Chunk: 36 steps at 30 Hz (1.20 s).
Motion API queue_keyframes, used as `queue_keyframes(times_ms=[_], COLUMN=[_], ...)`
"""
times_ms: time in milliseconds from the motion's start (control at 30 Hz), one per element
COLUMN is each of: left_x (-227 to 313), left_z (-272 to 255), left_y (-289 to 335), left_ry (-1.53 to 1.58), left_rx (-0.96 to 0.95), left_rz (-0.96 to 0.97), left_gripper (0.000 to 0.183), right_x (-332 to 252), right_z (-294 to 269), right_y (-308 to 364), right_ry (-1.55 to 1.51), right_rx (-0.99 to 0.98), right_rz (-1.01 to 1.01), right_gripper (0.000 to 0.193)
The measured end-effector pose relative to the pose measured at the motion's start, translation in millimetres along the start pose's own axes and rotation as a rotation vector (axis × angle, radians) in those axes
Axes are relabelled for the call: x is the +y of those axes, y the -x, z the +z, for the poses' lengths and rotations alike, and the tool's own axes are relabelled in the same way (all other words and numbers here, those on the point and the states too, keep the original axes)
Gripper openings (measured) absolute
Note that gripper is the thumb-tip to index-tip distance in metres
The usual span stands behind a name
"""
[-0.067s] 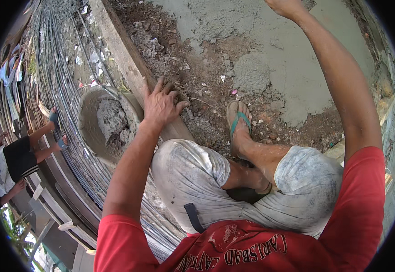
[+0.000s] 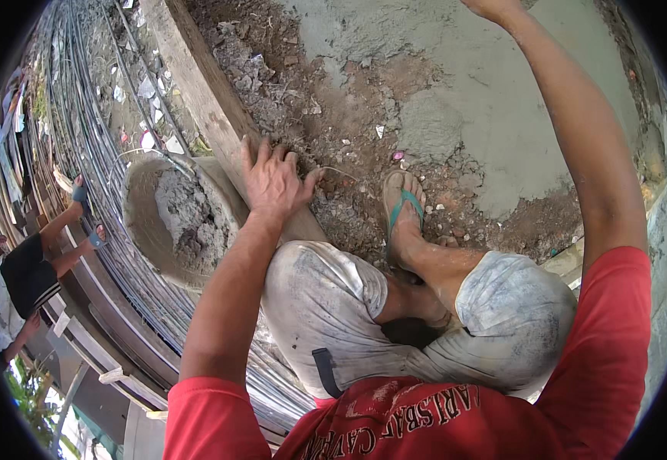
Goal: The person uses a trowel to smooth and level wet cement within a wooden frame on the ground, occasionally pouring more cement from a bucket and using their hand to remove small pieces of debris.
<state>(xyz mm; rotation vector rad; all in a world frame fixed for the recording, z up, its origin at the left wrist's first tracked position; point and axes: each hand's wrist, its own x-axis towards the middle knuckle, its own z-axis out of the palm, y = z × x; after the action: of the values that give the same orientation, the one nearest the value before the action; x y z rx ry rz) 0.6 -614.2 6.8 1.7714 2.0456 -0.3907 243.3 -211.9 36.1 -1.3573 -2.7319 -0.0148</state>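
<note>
My left hand (image 2: 274,182) lies on a long wooden plank (image 2: 199,80), its fingers apart and resting over the wood, with nothing held. The right arm stretches far forward over wet grey mortar (image 2: 494,123) spread on the ground. Only part of my right hand (image 2: 494,6) shows at the top edge; its fingers are cut off from view, so whatever it may hold is hidden. Left of the plank stands a bucket (image 2: 140,239) with a lump of grey mortar (image 2: 188,215) inside, close to my left forearm.
Bare brown soil (image 2: 356,146) with small litter lies between plank and mortar. My sandalled foot (image 2: 404,207) rests on it. Long metal rods (image 2: 107,153) run along the left. Another person (image 2: 31,268) is at the far left. A low wall (image 2: 666,222) bounds the right.
The view has shifted slightly, and a little less of my right hand shows at the top. My left hand stays on the plank.
</note>
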Motion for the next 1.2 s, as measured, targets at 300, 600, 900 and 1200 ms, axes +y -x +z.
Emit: queue_keyframes(times_ms=[300, 600, 900, 1200], left_x=[-3, -12, -4, 17], left_z=[13, -2, -1, 3], left_y=[-11, -14, -14, -13], left_ry=[0.072, -0.010, 0.017, -0.021], left_rx=[0.062, -0.056, -0.152, -0.119], left_rz=[0.019, 0.019, 0.072, 0.120], left_gripper=[0.037, 0.043, 0.050, 0.051], right_x=[100, 109, -137, -277], right_z=[-5, -149, -389, -437], right_y=[99, 369, 673, 898], right_ry=[-0.014, -0.007, 0.141, 0.588], right_rx=[-0.238, -0.619, -0.961, -1.249], right_rz=[0.081, 0.366, 0.730, 0.491], right_gripper=[0.039, 0.040, 0.054, 0.070])
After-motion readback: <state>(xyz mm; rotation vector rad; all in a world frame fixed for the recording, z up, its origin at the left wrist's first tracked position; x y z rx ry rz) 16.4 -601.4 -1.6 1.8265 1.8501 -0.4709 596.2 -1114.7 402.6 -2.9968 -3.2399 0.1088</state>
